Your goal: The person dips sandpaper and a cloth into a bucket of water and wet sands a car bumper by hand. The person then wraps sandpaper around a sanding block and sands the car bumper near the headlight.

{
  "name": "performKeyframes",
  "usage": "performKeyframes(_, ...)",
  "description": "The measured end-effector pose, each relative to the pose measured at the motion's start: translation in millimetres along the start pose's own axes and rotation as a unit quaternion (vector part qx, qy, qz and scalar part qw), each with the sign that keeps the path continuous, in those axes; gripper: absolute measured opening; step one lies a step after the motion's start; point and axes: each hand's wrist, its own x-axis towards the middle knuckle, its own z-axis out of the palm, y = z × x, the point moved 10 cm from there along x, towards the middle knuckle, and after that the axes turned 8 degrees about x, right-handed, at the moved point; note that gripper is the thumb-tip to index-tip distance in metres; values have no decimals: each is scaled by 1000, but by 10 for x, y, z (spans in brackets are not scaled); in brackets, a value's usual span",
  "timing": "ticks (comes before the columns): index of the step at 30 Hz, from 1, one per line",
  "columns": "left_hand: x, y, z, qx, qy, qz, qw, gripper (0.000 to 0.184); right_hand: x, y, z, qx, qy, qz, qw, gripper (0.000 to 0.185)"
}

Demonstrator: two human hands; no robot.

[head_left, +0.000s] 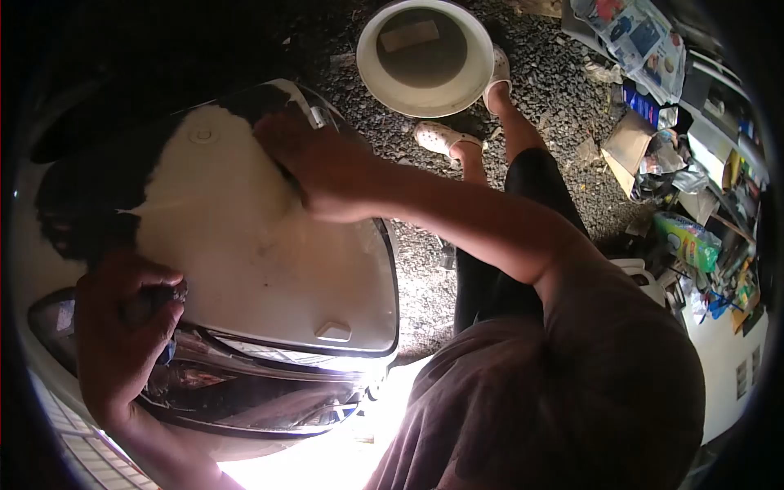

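Note:
A pale car body panel (237, 237), dark in patches along its left side and top, lies in front of me. My right hand (314, 163) presses on its upper part, fingers together. A dark edge shows under the palm, but what lies there is mostly hidden. At the panel's lower left, my left hand (126, 327) is closed, thumb and fingers curled round a small dark object (177, 291) whose kind I cannot make out. Beneath the panel runs a glossy car lamp (245, 388), close beside my left hand.
A white basin (371, 61) with greyish liquid and a rectangular block stands on the gravel (547, 90) near my feet in light clogs (437, 137). Newspaper (641, 45), a green packet (688, 241) and mixed clutter lie at the right. Bright light glares at the bottom.

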Motion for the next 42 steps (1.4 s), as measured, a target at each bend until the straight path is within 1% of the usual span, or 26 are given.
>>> performKeyframes(1, -5, 46, -15, 39, 8, 28, 999, 30, -23, 72, 32, 2, -4, 5, 1000, 82)
performKeyframes(4, -61, 121, -25, 47, 18, 55, 997, 30, 102, 499, 308, 135, -204, 157, 957, 84)
performKeyframes(7, -8, 156, -109, 31, 39, 58, 997, 29, 56, 271, 154, 60, -131, 135, 980, 82)
performKeyframes(8, 3, 144, -38, 45, 14, 57, 997, 29, 53, -32, -85, 4, -10, 21, 1000, 79)
performKeyframes(9, 12, 129, -5, 43, 7, 55, 998, 29, 63, 5, -107, 8, -14, 25, 1000, 79)
performKeyframes(11, -9, 66, -19, 32, 2, 25, 999, 29, 6, 426, 178, 167, -221, 225, 934, 76)
performKeyframes(12, -32, 86, -39, 34, 5, 25, 999, 29, 133, 583, 307, 154, -284, 195, 926, 77)
performKeyframes(13, -37, 66, -16, -2, -9, -1, 1000, 28, 79, 578, 396, 148, -280, 190, 929, 77)
performKeyframes(15, 44, 27, 23, -41, -19, -22, 999, 28, 54, 344, 247, 1, -77, 40, 996, 82)
performKeyframes(17, 49, 136, 11, -5, -9, 37, 999, 27, 25, 184, 143, 27, -85, 34, 995, 87)
performKeyframes(19, 22, 221, -49, 58, 28, 80, 995, 28, 79, 407, 213, 48, -191, 150, 969, 87)
performKeyframes(20, -13, 332, -116, 122, 67, 125, 982, 28, 189, 683, 422, 0, -192, 105, 976, 88)
performKeyframes(23, 57, 181, -46, -1, 9, 55, 998, 30, 196, 756, 400, 126, -212, 204, 947, 91)
performKeyframes(24, 58, 171, -46, -5, 10, 54, 998, 30, 154, 466, 335, 25, -138, 83, 987, 89)
performKeyframes(27, 21, 166, -30, 39, 11, 71, 997, 31, -43, 113, 166, 32, -66, 26, 997, 87)
performKeyframes(28, 3, 203, -67, 74, 41, 99, 991, 31, -4, 285, 201, 46, -151, 105, 982, 87)
performKeyframes(30, -43, 284, -141, 111, 80, 129, 982, 31, 128, 543, 191, 105, -166, 159, 968, 88)
performKeyframes(32, 36, 81, -18, -38, -4, 22, 999, 31, -49, 646, 345, 218, -250, 305, 893, 91)
performKeyframes(33, 54, 69, -17, -43, 2, 21, 999, 31, -161, 585, 424, 210, -253, 303, 894, 91)
performKeyframes(34, 44, 143, -62, 12, 24, 62, 998, 30, -123, 363, 294, 128, -131, 144, 972, 93)
performKeyframes(35, 6, 225, -66, 68, 35, 104, 992, 30, -226, 38, 113, 47, -1, -15, 999, 95)
performKeyframes(36, -13, 212, -25, 68, 21, 104, 992, 30, -240, 95, 162, 58, -102, 71, 991, 93)
performKeyframes(37, -26, 226, -53, 86, 43, 113, 989, 30, -187, 192, 165, 62, -102, 73, 990, 93)
performKeyframes(39, -35, 282, -169, 105, 86, 124, 983, 30, -159, 606, 335, 159, -185, 217, 945, 88)
performKeyframes(41, 65, 125, -29, -20, -19, 52, 998, 31, -278, 715, 454, 222, -222, 309, 898, 85)
performKeyframes(42, 73, 95, -7, -24, -16, 51, 998, 31, -288, 474, 334, 91, -143, 167, 971, 88)
